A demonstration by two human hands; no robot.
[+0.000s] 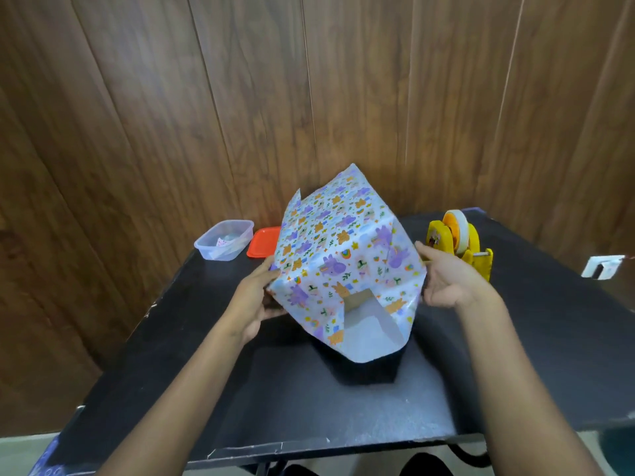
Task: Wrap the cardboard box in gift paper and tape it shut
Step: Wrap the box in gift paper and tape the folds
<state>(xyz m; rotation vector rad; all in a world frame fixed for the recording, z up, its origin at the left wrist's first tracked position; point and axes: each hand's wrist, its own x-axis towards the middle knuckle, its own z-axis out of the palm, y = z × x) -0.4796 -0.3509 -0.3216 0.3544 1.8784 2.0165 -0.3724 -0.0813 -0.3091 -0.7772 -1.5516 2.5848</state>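
Observation:
The cardboard box (357, 299) is almost fully covered by gift paper (338, 255) printed with purple and orange animals; only a small brown patch shows through a gap on the near side. I hold the bundle tilted above the black table (292, 389). My left hand (256, 297) grips its left side. My right hand (446, 281) presses its right side, fingers spread. Loose paper flaps stick up at the far end and hang down at the near end, white side showing. A yellow tape dispenser (458, 240) stands just right of my right hand.
At the table's back left stand a clear plastic tub (223, 240) and an orange lid (263, 247). A wood-panelled wall rises right behind the table. A white bracket (601, 267) shows at the right, past the table's edge.

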